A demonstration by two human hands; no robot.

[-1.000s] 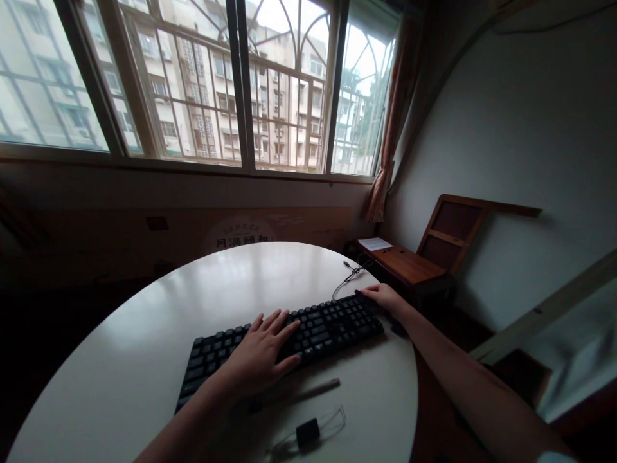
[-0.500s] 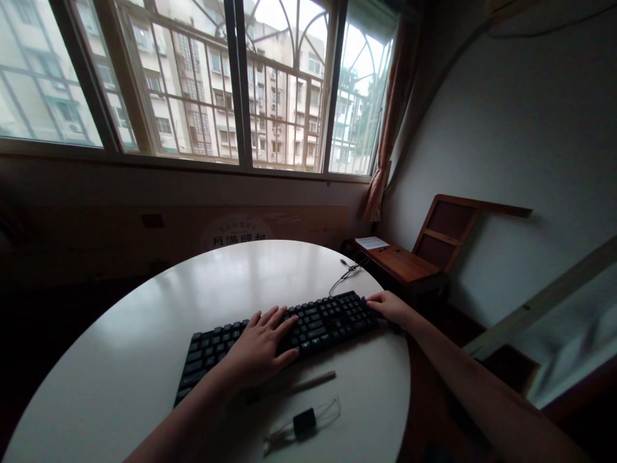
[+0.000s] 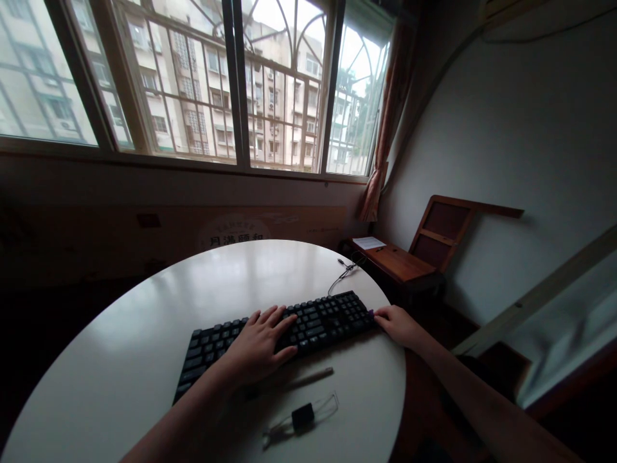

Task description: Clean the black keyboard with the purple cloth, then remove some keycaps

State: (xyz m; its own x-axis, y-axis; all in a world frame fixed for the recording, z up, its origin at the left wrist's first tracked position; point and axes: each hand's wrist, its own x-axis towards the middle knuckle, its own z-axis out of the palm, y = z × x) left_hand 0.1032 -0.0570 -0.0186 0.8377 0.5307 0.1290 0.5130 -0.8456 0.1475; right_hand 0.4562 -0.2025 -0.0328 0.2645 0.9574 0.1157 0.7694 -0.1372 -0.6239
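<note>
A black keyboard (image 3: 318, 325) lies slantwise on the white round table (image 3: 120, 334). Across its middle rests my left hand (image 3: 260, 341), palm down with the fingers spread over the keys. At the keyboard's right end, my right hand (image 3: 396, 325) pinches a small purple thing (image 3: 371, 314), too little of which shows to name. Just in front of the keyboard is a thin grey-brown stick-like tool (image 3: 311, 378), partly in shadow. Nearer to me lies a wire keycap puller (image 3: 303, 418) with a black block in its middle and wire loops.
The keyboard's cable (image 3: 343, 273) lies coiled behind it by the table's right rim. Beyond that rim stands a wooden chair (image 3: 409, 262) with white paper (image 3: 369, 243) on it. A barred window (image 3: 279, 96) and a curtain (image 3: 373, 196) are at the back.
My right hand has shifted slightly downward along the keyboard's right end, and more of the purple thing shows. My left hand stays on the keys. The view has turned slightly.
</note>
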